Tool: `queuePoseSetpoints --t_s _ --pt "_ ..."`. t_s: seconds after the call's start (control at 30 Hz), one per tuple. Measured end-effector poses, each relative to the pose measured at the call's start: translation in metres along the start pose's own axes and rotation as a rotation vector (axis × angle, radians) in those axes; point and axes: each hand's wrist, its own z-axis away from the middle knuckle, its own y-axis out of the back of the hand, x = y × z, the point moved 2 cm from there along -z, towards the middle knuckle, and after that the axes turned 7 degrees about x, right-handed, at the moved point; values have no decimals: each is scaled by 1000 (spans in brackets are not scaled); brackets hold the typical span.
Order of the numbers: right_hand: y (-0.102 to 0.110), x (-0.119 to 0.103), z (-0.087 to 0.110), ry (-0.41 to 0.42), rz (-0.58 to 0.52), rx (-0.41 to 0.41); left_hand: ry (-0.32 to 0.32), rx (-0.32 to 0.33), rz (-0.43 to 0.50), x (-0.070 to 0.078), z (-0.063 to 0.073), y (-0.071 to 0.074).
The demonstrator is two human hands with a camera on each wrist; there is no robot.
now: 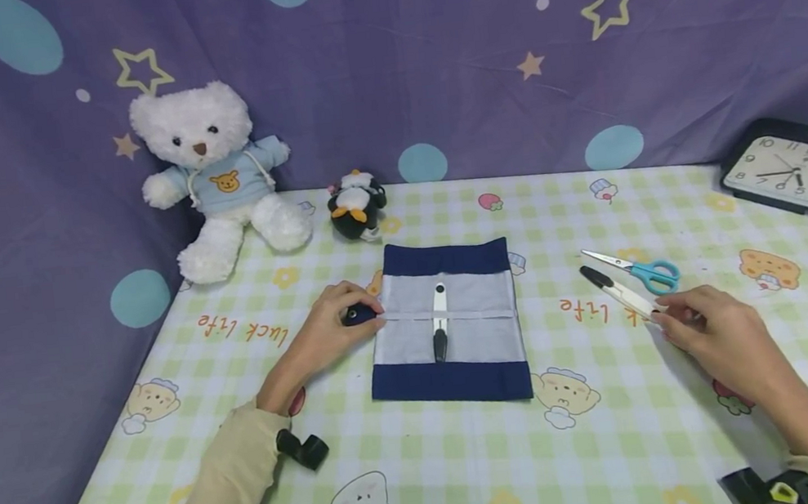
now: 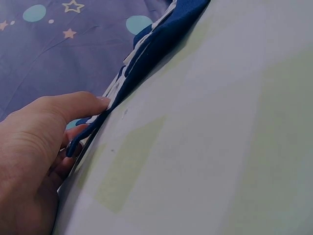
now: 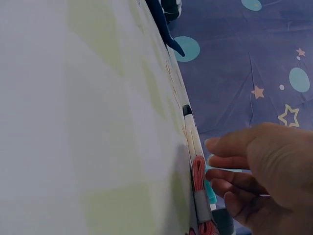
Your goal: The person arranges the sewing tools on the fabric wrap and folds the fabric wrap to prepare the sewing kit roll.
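A navy fabric pouch (image 1: 455, 382) with a grey lining lies unfolded mid-table. Across its lining runs a thin band, and under it sits a slim white tool (image 1: 441, 314) with a black end. My left hand (image 1: 326, 326) pinches the pouch's left edge by a navy snap tab (image 1: 359, 314). On the right, my right hand (image 1: 727, 337) hovers with loosely bent fingers at the near end of a white pen-like tool (image 1: 623, 292) with a black tip. Close to those fingers in the right wrist view is a bundle of red thread (image 3: 198, 174) with a grey band.
Blue-handled scissors (image 1: 654, 275) lie just beyond the pen-like tool. At the back left sit a white teddy bear (image 1: 225, 168) and a small penguin toy (image 1: 356, 205). A black-framed clock (image 1: 801, 165) stands at the back right, before a purple curtain (image 1: 428, 60).
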Motion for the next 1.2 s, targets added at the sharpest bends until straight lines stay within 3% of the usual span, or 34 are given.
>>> queuePoseSetpoints --t_s 0.6,1.2 --pt "-9 -2 -2 -21 33 24 7 2 1 -1 1 0" --pt "-3 2 0 -104 -176 80 14 -2 1 -1 1 0"
